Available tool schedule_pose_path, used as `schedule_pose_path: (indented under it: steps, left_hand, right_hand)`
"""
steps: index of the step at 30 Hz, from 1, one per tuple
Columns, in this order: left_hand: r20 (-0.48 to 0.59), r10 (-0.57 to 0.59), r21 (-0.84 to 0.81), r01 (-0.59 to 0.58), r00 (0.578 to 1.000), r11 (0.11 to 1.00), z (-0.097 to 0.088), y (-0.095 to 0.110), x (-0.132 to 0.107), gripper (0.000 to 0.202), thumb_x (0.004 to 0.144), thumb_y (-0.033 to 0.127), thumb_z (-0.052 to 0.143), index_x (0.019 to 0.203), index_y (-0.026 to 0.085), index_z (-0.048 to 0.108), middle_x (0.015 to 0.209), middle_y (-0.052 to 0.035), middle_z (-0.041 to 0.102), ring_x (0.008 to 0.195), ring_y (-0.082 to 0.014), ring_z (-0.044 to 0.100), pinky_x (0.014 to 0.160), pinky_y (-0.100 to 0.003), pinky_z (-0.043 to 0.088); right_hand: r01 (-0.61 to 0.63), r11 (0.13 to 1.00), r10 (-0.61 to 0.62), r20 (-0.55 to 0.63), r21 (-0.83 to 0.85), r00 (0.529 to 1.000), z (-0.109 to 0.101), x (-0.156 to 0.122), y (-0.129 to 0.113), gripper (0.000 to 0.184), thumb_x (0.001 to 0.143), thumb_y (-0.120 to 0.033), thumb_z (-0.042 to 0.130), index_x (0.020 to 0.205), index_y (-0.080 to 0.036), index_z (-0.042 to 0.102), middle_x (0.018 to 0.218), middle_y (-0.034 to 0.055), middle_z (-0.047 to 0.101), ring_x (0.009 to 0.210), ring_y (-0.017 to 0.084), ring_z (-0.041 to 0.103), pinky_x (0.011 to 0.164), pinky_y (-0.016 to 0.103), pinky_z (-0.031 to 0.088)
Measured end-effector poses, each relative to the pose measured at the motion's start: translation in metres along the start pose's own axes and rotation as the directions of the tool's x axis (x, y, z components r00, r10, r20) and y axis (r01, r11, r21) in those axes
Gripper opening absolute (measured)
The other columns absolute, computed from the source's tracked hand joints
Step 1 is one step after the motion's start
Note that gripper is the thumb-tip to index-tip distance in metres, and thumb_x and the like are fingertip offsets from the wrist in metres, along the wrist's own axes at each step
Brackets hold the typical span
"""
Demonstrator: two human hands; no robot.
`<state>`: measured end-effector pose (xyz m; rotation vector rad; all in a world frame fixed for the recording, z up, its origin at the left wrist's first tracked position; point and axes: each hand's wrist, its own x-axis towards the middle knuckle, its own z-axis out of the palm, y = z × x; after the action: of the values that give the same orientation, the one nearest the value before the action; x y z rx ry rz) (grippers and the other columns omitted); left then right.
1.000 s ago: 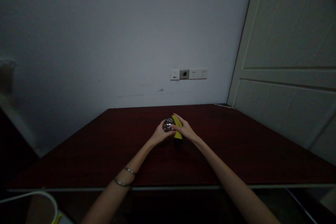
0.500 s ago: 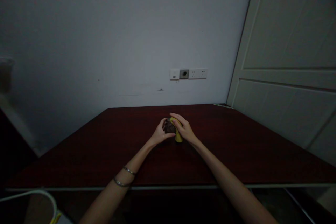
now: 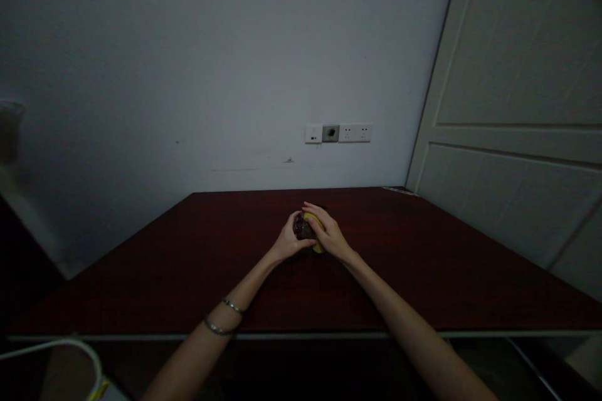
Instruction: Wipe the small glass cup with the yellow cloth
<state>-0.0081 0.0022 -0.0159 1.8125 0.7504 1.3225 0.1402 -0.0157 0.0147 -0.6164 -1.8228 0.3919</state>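
Observation:
In the middle of the table my left hand (image 3: 286,240) curves around a dark brown, glossy, rounded object (image 3: 303,229), thumb at its near side and fingers at its far side. Its exact kind is too dim to make out. My right hand (image 3: 330,235) presses a yellow cloth-like piece (image 3: 318,249) against the right side of that object. The yellow shows above the right thumb and below the palm; the rest is hidden under the hand. Both hands are close together, low over the tabletop.
The dark red table (image 3: 211,276) reaches back to a pale wall with a row of sockets (image 3: 348,133). A light panelled door (image 3: 512,200) stands along the right. At the lower left a white cable (image 3: 70,343) loops below the table's front edge.
My right hand has shifted slightly over the yellow piece, so less of its lower end shows. The left hand stays around the dark object, almost unmoved.

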Motion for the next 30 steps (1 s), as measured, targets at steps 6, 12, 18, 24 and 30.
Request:
schedule_pose_path:
  steps: [6,12,18,24,30]
  left_hand:
    - [0.048,0.062,0.031,-0.063,0.997,0.998,-0.002,-0.002,0.001,0.085,0.053,0.023,0.077,0.123,0.015,0.031,0.121,-0.014,0.046,0.112,-0.0268,0.046,0.097,-0.042,0.035]
    - [0.124,0.062,0.015,-0.064,0.99,0.998,0.0,0.0,-0.002,0.087,0.053,0.023,0.078,0.125,0.017,0.031,0.126,-0.0137,0.043,0.114,-0.027,0.045,0.098,-0.041,0.035]
    - [0.091,0.02,-0.028,-0.017,0.996,0.999,0.002,-0.001,-0.002,0.087,0.051,0.023,0.078,0.125,0.018,0.031,0.125,-0.0131,0.043,0.114,-0.0262,0.046,0.098,-0.041,0.035]
    - [0.033,-0.01,-0.02,0.01,0.999,1.0,0.001,-0.001,-0.002,0.087,0.051,0.024,0.078,0.125,0.018,0.032,0.124,-0.0129,0.045,0.116,-0.0281,0.043,0.1,-0.045,0.032]
    - [0.091,0.059,0.042,-0.063,0.994,0.997,0.001,0.006,-0.003,0.083,0.055,0.024,0.076,0.125,0.016,0.032,0.127,-0.0142,0.042,0.117,-0.0272,0.042,0.101,-0.044,0.031]
  right_hand:
    - [0.077,0.99,-0.069,0.068,-0.117,0.995,-0.001,-0.001,0.0,0.032,0.088,-0.029,0.038,0.118,-0.026,0.05,0.121,0.0046,0.054,0.115,0.018,0.046,0.1,0.039,0.031]
    - [-0.163,0.972,0.182,-0.101,0.17,0.978,0.003,0.002,0.016,0.024,0.085,-0.035,0.042,0.104,-0.023,0.05,0.108,0.0056,0.061,0.097,0.016,0.057,0.087,0.032,0.043]
    - [-0.141,0.971,0.174,-0.165,0.192,0.971,0.004,0.003,0.015,0.017,0.082,-0.034,0.048,0.09,-0.021,0.056,0.111,0.0071,0.058,0.103,0.018,0.055,0.09,0.035,0.041]
    - [0.05,0.999,-0.05,-0.107,-0.002,0.993,-0.001,-0.002,-0.003,0.022,0.079,-0.028,0.054,0.099,-0.023,0.061,0.118,0.0075,0.053,0.11,0.02,0.05,0.095,0.037,0.038]
    - [-0.034,0.991,0.055,-0.16,0.13,0.986,-0.001,0.003,0.006,0.018,0.077,-0.03,0.056,0.091,-0.022,0.065,0.107,0.0063,0.061,0.102,0.02,0.055,0.093,0.037,0.041]
